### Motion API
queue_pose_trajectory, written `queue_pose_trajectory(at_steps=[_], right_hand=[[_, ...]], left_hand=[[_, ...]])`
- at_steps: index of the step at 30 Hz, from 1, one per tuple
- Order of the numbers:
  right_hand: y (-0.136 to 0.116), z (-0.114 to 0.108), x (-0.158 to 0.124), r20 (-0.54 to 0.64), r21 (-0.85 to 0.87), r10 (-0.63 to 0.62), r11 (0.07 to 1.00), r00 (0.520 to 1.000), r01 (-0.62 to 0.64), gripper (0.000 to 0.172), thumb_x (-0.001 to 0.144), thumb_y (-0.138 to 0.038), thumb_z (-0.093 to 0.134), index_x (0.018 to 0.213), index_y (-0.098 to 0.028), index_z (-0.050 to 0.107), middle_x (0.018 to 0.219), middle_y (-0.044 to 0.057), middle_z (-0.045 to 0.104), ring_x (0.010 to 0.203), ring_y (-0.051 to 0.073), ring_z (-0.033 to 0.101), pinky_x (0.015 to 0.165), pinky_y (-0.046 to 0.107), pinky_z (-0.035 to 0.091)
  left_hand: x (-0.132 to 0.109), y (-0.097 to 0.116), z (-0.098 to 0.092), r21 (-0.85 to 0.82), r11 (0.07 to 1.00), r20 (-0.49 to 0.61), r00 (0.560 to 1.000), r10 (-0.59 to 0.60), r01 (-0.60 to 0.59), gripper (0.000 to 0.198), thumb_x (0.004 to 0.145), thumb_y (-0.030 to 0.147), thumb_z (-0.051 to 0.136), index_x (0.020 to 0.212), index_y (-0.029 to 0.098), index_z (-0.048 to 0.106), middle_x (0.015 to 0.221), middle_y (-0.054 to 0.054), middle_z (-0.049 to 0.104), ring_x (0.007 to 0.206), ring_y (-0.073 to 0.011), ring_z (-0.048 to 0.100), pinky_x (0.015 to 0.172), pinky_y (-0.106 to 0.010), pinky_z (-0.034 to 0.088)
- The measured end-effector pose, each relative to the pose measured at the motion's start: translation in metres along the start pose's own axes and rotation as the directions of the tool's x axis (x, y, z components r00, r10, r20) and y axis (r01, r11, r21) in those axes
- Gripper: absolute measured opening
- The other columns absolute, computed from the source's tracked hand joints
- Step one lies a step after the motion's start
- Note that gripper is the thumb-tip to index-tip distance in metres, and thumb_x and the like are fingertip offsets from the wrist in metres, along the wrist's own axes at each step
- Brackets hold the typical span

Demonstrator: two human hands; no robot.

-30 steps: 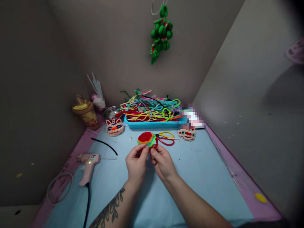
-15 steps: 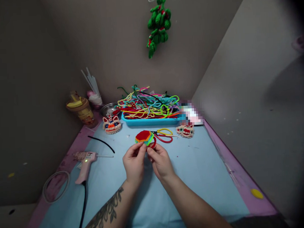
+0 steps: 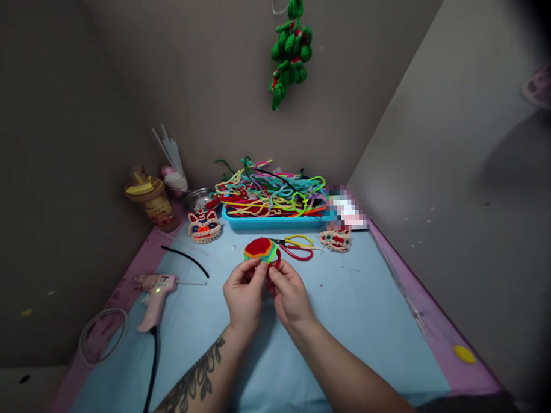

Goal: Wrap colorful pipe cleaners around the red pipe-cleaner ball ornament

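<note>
My left hand [image 3: 245, 294] is closed on a small fuzzy pipe-cleaner piece [image 3: 259, 248], red on top with orange, teal and bright green bands round its edge. Close beside it, my right hand [image 3: 291, 293] pinches a red pipe cleaner [image 3: 278, 256] that curves up at the piece's right side. The fingertips hide where the strand meets the piece. Just behind lie scissors [image 3: 299, 252] with one yellow and one red handle loop, apart from both hands.
A blue tray [image 3: 276, 223] heaped with coloured pipe cleaners stands at the back, between two lion-head ornaments [image 3: 204, 228] [image 3: 336, 239]. On the left lie a pink glue gun [image 3: 154, 298] with its cord and a black pipe cleaner [image 3: 186, 259]. Behind them are a cup [image 3: 152, 205] and a metal bowl [image 3: 198, 199].
The coloured piece has tilted and shifted slightly left in my fingers, and more of the red strand's curve shows. The whole view has moved a little.
</note>
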State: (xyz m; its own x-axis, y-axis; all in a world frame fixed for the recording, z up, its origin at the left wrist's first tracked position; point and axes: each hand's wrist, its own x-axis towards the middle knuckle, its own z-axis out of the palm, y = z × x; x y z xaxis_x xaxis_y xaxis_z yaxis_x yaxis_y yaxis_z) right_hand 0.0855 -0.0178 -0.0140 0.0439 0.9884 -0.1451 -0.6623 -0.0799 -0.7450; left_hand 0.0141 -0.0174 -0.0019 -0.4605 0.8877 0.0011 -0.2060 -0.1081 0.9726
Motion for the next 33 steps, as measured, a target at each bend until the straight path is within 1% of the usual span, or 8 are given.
queue_pose_trajectory(at_steps=[9, 18, 24, 26, 27, 29, 30, 33], right_hand=[[-0.003, 0.003, 0.0, -0.029, -0.008, 0.006, 1.0, 1.0, -0.006, 0.024, 0.063, -0.033, 0.077, 0.07, -0.017, 0.06, 0.057, -0.006, 0.052, 0.049, 0.005, 0.035, 0.048, 0.019, 0.026], [-0.011, 0.0, 0.005, -0.053, 0.07, 0.023, 0.997, 0.998, -0.019, 0.026, 0.062, -0.032, 0.078, 0.071, -0.017, 0.059, 0.059, -0.004, 0.057, 0.052, 0.007, 0.047, 0.049, 0.019, 0.035], [-0.012, -0.006, 0.01, -0.089, 0.082, -0.004, 0.997, 0.996, 0.011, 0.025, 0.061, -0.029, 0.078, 0.074, -0.018, 0.059, 0.06, -0.006, 0.054, 0.051, 0.005, 0.044, 0.047, 0.018, 0.033], [-0.015, -0.01, 0.014, -0.127, 0.09, -0.027, 0.995, 0.992, 0.039, 0.025, 0.061, -0.028, 0.078, 0.072, -0.018, 0.058, 0.06, -0.006, 0.052, 0.051, 0.005, 0.043, 0.045, 0.017, 0.032], [-0.017, -0.012, 0.016, -0.151, 0.098, -0.041, 0.994, 0.988, 0.056, 0.026, 0.06, -0.028, 0.078, 0.07, -0.018, 0.057, 0.059, -0.006, 0.051, 0.051, 0.005, 0.043, 0.045, 0.017, 0.031], [-0.023, -0.016, 0.02, -0.203, 0.109, -0.066, 0.99, 0.977, 0.089, 0.026, 0.058, -0.027, 0.078, 0.069, -0.018, 0.056, 0.059, -0.006, 0.051, 0.051, 0.005, 0.043, 0.044, 0.017, 0.031], [-0.026, -0.017, 0.023, -0.223, 0.111, -0.075, 0.989, 0.972, 0.102, 0.027, 0.057, -0.027, 0.079, 0.07, -0.018, 0.057, 0.059, -0.006, 0.051, 0.051, 0.006, 0.043, 0.044, 0.017, 0.031], [-0.034, -0.02, 0.026, -0.259, 0.119, -0.093, 0.985, 0.961, 0.127, 0.029, 0.054, -0.027, 0.079, 0.071, -0.018, 0.058, 0.059, -0.006, 0.052, 0.052, 0.006, 0.043, 0.043, 0.017, 0.031]], left_hand=[[-0.001, 0.001, 0.0, 0.024, 1.0, -0.009, 1.0, -0.014, 0.014, 0.027, 0.064, 0.032, 0.077, 0.084, 0.014, 0.072, 0.07, -0.004, 0.07, 0.062, -0.0128, 0.062, 0.062, -0.024, 0.051], [0.001, 0.011, -0.001, 0.032, 0.999, 0.151, 0.988, -0.044, 0.039, 0.033, 0.07, 0.038, 0.07, 0.092, 0.013, 0.072, 0.068, -0.004, 0.068, 0.054, -0.0113, 0.057, 0.056, -0.024, 0.048], [0.006, 0.007, -0.003, 0.103, 0.995, 0.223, 0.974, -0.03, 0.008, 0.044, 0.084, 0.043, 0.054, 0.119, 0.017, 0.055, 0.08, -0.005, 0.068, 0.054, -0.0112, 0.057, 0.053, -0.024, 0.044], [0.015, 0.008, -0.009, 0.201, 0.977, 0.192, 0.981, 0.035, -0.074, 0.041, 0.087, 0.042, 0.049, 0.12, 0.018, 0.05, 0.086, -0.005, 0.066, 0.053, -0.0105, 0.055, 0.054, -0.024, 0.044], [0.022, 0.009, -0.013, 0.274, 0.951, 0.132, 0.985, 0.112, -0.145, 0.037, 0.088, 0.041, 0.047, 0.116, 0.018, 0.05, 0.087, -0.005, 0.065, 0.055, -0.0106, 0.054, 0.056, -0.024, 0.044], [0.037, 0.011, -0.022, 0.503, 0.831, -0.032, 0.955, 0.294, -0.239, 0.029, 0.088, 0.04, 0.044, 0.105, 0.018, 0.052, 0.082, -0.004, 0.062, 0.062, -0.013, 0.055, 0.06, -0.025, 0.042], [0.045, 0.011, -0.026, 0.644, 0.727, -0.001, 0.949, 0.315, -0.24, 0.025, 0.088, 0.04, 0.044, 0.096, 0.018, 0.053, 0.079, -0.004, 0.062, 0.065, -0.0145, 0.055, 0.06, -0.026, 0.041], [0.06, 0.008, -0.033, 0.929, 0.293, 0.213, 0.974, 0.078, -0.227, 0.021, 0.083, 0.041, 0.051, 0.078, 0.021, 0.055, 0.07, -0.003, 0.062, 0.067, -0.0195, 0.058, 0.057, -0.027, 0.035]])
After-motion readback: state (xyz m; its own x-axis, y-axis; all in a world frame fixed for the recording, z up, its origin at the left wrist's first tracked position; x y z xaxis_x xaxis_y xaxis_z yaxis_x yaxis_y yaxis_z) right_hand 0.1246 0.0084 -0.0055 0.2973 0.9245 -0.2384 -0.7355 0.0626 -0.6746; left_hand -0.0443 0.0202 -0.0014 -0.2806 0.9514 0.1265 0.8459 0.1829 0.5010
